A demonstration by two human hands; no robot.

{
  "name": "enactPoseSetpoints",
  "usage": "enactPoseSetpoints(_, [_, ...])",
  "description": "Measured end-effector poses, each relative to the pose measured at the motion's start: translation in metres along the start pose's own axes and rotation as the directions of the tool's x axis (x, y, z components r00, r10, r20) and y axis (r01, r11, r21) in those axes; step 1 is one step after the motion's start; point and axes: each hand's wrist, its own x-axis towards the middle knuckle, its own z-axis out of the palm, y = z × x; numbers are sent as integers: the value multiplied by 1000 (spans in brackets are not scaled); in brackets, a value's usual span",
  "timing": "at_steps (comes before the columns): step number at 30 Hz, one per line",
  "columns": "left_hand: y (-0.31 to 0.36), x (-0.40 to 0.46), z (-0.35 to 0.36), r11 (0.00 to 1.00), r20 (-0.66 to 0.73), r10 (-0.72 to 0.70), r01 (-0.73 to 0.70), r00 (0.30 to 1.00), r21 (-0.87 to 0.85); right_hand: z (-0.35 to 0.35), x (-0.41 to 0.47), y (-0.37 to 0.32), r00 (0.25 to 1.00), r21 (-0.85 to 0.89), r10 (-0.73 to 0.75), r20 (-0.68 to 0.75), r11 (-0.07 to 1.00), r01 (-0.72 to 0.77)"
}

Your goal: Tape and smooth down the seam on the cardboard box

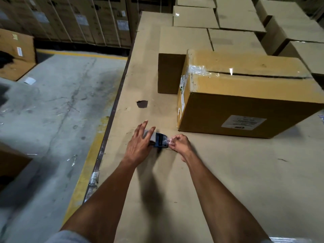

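Observation:
A brown cardboard box [245,95] stands on the cardboard-covered table [210,172], at the right. Its top seam [263,75] gapes dark between the flaps, with crumpled clear tape [199,71] at its left end. A white label [243,122] is on its near side. In front of the box, a blue tape dispenser [160,140] rests on the table. My left hand [139,143] grips its roll end. My right hand [179,143] pinches the loose end of clear tape [168,140] at the dispenser's blade.
A smaller dark box [170,72] stands left of the seamed box, and several more boxes [236,20] fill the back of the table. The table's left edge [112,109] drops to a concrete floor [52,111] with a yellow line. Stacked cartons [78,18] line the far wall.

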Motion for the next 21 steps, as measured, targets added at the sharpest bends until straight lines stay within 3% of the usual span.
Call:
enactPoseSetpoints(10, [-39, 56, -15, 999, 14, 30, -30, 999, 31, 39, 48, -42, 1000, -57, 0, 6, 998, 0])
enactPoseSetpoints(18, [-66, 118, -19, 999, 12, 46, -46, 999, 22, 53, 128, -47, 999, -236, -47, -22, 971, 40])
enactPoseSetpoints(21, [-71, 132, -18, 1000, 10, 31, -31, 999, 0, 67, 102, -79, 998, -27, 5, -67, 1000, -7])
